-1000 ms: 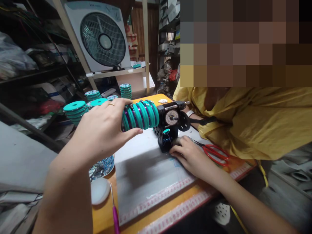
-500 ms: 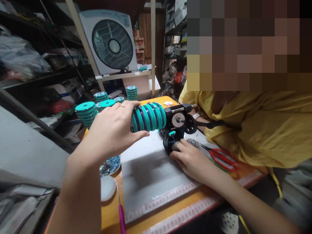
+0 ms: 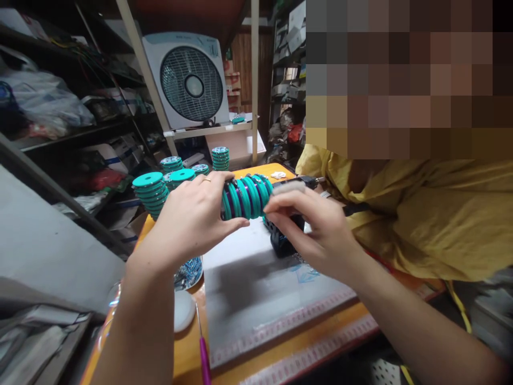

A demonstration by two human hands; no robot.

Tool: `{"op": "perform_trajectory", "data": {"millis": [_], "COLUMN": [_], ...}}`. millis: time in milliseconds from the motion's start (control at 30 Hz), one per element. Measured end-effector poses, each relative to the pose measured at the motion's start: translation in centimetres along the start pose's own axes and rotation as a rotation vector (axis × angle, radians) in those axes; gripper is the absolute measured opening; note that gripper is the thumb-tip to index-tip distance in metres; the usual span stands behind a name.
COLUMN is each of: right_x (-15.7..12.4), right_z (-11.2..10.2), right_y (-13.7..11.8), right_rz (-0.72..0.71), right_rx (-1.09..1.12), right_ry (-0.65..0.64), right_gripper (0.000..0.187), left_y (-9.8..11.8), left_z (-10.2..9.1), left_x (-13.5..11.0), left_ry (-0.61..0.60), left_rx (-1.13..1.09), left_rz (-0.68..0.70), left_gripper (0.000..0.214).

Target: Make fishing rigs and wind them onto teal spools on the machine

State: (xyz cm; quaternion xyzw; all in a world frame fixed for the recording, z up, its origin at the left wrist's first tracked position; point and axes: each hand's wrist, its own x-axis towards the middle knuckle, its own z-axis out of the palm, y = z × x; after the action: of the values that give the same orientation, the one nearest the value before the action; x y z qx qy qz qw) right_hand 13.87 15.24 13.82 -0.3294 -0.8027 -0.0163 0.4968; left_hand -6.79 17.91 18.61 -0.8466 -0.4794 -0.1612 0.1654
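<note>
A row of teal spools wound with purple thread point(image 3: 246, 197) sits on the shaft of a small black winding machine point(image 3: 285, 239), held level above a grey mat point(image 3: 256, 291). My left hand point(image 3: 192, 216) is wrapped round the left end of that row. My right hand point(image 3: 308, 227) is raised in front of the machine, its fingers pinched at the right end of the row, covering the machine's dial. What the fingertips hold is hidden.
Stacks of teal spools point(image 3: 150, 191) stand at the table's far left. A purple-handled tool point(image 3: 203, 353) and a white disc point(image 3: 182, 310) lie near the front left. A person in a yellow shirt point(image 3: 420, 214) sits across the orange table point(image 3: 188, 347). A box fan point(image 3: 192, 80) stands on a shelf.
My right hand has lifted from the machine's base on the mat up to the right end of the spool row, hiding the dial and the red scissors. My left hand kept its grip.
</note>
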Motion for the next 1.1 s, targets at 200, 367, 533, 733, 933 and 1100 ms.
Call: {"op": "perform_trajectory", "data": {"millis": [200, 367, 533, 733, 933, 1100], "right_x": [3.7, 4.0, 4.2, 4.4, 4.6, 4.5], "right_z": [2.5, 2.5, 2.3, 2.0, 1.4, 1.3], "right_y": [0.7, 0.8, 0.3, 0.5, 0.7, 0.8], "right_rz": [0.063, 0.081, 0.052, 0.025, -0.004, -0.004], "right_rx": [0.128, 0.117, 0.012, -0.018, -0.012, 0.015], "right_ry": [0.041, 0.039, 0.020, -0.030, -0.100, -0.132], "right_gripper": [0.007, 0.006, 0.008, 0.009, 0.010, 0.011], "left_y": [-0.1, 0.0, 0.0, -0.1, 0.0, -0.1], "left_z": [0.0, 0.1, 0.0, 0.0, 0.2, 0.2], "left_x": [0.0, 0.0, 0.0, 0.1, 0.0, -0.1], "left_ry": [0.012, 0.018, 0.014, 0.019, 0.022, 0.005], "left_rx": [-0.027, -0.021, -0.031, -0.035, -0.032, -0.012], "left_rz": [0.018, 0.008, 0.013, 0.014, -0.003, 0.015], "left_gripper": [0.063, 0.061, 0.058, 0.058, 0.063, 0.058]}}
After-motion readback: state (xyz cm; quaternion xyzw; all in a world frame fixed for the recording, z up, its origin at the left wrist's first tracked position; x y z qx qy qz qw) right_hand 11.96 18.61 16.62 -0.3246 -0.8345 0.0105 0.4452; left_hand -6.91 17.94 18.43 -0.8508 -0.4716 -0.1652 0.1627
